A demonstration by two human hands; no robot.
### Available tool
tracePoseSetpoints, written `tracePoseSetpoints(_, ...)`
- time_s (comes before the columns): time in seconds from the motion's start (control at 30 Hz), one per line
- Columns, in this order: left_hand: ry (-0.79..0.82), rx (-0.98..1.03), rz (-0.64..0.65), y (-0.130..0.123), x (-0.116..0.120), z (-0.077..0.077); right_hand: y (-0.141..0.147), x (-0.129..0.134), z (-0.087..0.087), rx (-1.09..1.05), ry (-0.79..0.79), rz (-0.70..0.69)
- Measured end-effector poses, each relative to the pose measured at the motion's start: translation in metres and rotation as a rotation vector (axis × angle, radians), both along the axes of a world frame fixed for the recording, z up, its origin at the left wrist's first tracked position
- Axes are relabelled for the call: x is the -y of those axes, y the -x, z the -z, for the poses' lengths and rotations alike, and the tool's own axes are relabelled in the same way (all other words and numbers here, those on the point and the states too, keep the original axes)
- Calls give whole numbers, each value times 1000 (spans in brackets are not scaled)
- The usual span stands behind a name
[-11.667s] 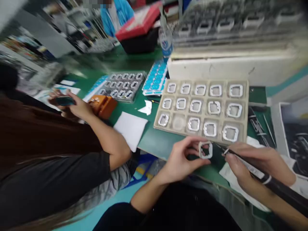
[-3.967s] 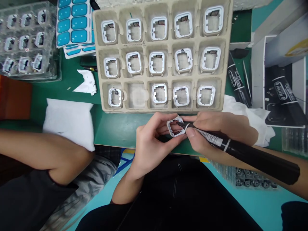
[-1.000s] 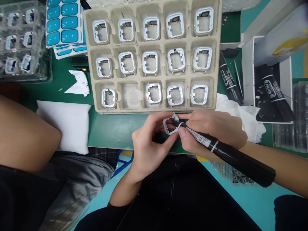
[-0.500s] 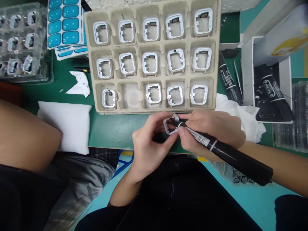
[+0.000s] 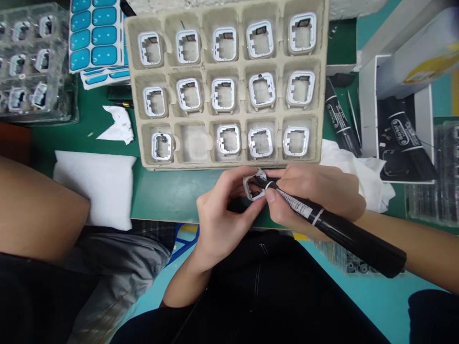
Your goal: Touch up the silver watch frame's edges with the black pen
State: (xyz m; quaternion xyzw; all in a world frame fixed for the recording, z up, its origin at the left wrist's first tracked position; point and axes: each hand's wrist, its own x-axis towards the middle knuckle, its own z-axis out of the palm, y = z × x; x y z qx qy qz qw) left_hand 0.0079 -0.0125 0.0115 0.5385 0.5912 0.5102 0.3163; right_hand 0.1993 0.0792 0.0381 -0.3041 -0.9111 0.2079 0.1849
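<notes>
My left hand [image 5: 225,212] pinches a small white, rounded-square watch case frame [image 5: 250,192] between thumb and fingers, just in front of the tray. My right hand [image 5: 315,191] is closed round a black marker pen [image 5: 355,239] with a white printed label. The pen slants down to the left and its tip meets the inner side of the frame; exactly where it touches is hard to make out. Beyond my hands lies a beige moulded tray [image 5: 195,168] with similar white frames in its compartments. One front-row compartment [image 5: 194,142], second from the left, holds no frame.
At left are a white cloth pad [image 5: 95,191], blue sticker sheets [image 5: 96,36], a clear tray of parts [image 5: 32,71] and another person's arm [image 5: 39,205]. At right lie a spare marker [image 5: 342,122], tweezers [image 5: 353,112], crumpled white cloth [image 5: 373,174] and a white box [image 5: 369,110].
My hands, the frame and the marker hold nearly the same position. The other person's arm at the left has shifted slightly down and to the left.
</notes>
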Motion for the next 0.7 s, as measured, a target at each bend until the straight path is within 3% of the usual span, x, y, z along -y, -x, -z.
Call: tracePoseSetpoints(0.7,13,-13,1,1,0,0,-2,-1,1,-40,-15,-27)
